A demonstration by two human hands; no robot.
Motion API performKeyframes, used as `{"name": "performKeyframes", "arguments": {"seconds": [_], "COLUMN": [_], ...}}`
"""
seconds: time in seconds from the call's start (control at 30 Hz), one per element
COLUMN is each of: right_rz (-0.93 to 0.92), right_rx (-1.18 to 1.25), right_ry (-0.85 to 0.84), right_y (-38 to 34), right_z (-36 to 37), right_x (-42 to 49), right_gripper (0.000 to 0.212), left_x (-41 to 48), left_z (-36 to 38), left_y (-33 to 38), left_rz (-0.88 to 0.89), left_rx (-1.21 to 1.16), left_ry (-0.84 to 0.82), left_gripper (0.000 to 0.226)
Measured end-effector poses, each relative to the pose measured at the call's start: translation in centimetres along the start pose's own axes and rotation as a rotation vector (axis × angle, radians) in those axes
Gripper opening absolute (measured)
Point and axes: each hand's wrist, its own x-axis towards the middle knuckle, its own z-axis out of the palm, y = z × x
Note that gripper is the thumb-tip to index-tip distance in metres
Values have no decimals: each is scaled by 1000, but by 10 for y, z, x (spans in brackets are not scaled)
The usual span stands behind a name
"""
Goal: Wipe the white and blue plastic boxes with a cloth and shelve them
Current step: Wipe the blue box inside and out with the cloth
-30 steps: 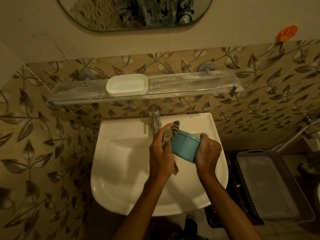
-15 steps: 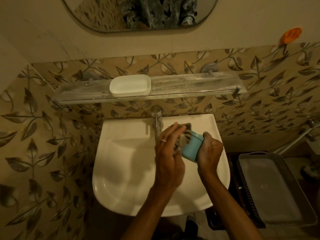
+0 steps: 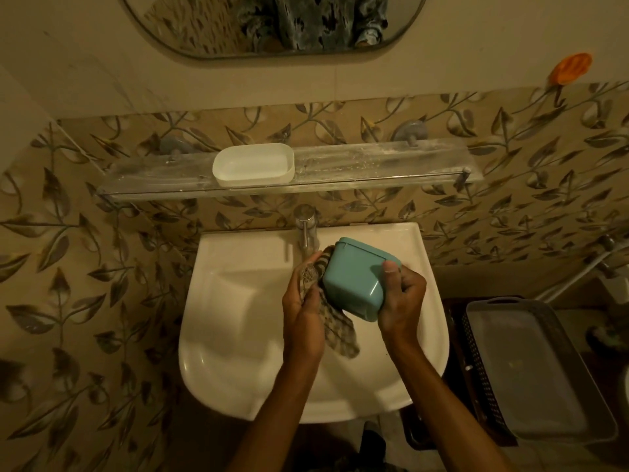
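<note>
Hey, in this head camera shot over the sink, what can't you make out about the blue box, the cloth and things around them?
- The blue box: the side facing away from the head camera is hidden by the box itself.
- The left hand: fingertips hidden behind the cloth and box.
- The tap: outlet hidden behind the cloth and box.
- The mirror: upper part cut off by the top edge.

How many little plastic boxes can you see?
2. The white box sits on the shelf above the sink. The blue box is gripped by the right hand over the sink, the left hand holding a cloth against it. More may be hidden.
</note>
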Motion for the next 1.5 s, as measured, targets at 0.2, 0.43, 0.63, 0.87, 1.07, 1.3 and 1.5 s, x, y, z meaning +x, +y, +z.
{"name": "performKeyframes", "arguments": {"seconds": [0.2,0.43,0.63,0.87,1.07,1.3,1.5], "right_rz": [61,183,135,176,249,116,-62], "right_rx": [46,-16,-202,-129,3,-114,-184], "right_ry": [-481,-904,-874,-231,31,115,68], "right_y": [6,-9,-9,7,-4,-18,-18], "right_z": [-8,-30,-35,-26,-25,-10,-13], "right_x": [14,34,29,14,9,7,6], "right_gripper": [23,29,20,27,50,47,46], "left_x": [3,-5,-14,-8,4,-18,-65], "left_z": [-8,-15,-14,-17,-25,14,47], "left_y": [15,9,5,19,25,15,-5], "left_rz": [236,371,343,273,297,430,683], "left_rx": [209,413,403,191,266,612,916], "left_ry": [-3,-33,-54,60,141,-1,-184], "left_gripper": [40,52,56,43,45,52,52]}}
